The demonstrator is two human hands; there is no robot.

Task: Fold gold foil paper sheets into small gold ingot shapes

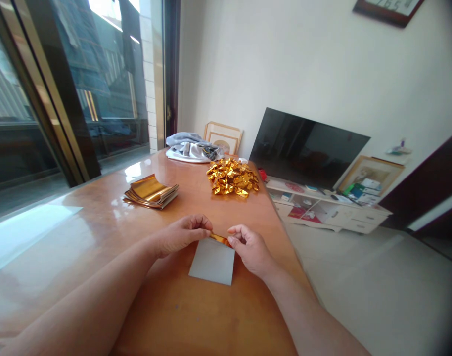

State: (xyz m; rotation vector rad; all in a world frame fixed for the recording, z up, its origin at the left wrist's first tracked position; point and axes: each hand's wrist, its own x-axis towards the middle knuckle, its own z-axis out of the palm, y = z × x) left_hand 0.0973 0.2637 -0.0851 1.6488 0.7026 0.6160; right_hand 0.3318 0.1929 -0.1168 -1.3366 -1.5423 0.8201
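A sheet of gold foil paper (213,263) hangs between my hands near the front of the table, its pale back side facing me. Its far edge is turned over, showing a narrow gold strip. My left hand (187,233) pinches the left end of that strip between thumb and fingers. At the right end, my right hand (248,245) pinches it the same way. Beyond my left hand lies a stack of gold foil sheets (152,192), slightly curled. A heap of folded gold foil pieces (233,177) sits farther back on the right.
The glossy wooden table (196,316) has its right edge beside my right forearm. Bundled grey cloth (192,148) lies at its far end. Past the table stand a television (307,148) and a low white cabinet (344,215). Glass doors (111,89) are on the left.
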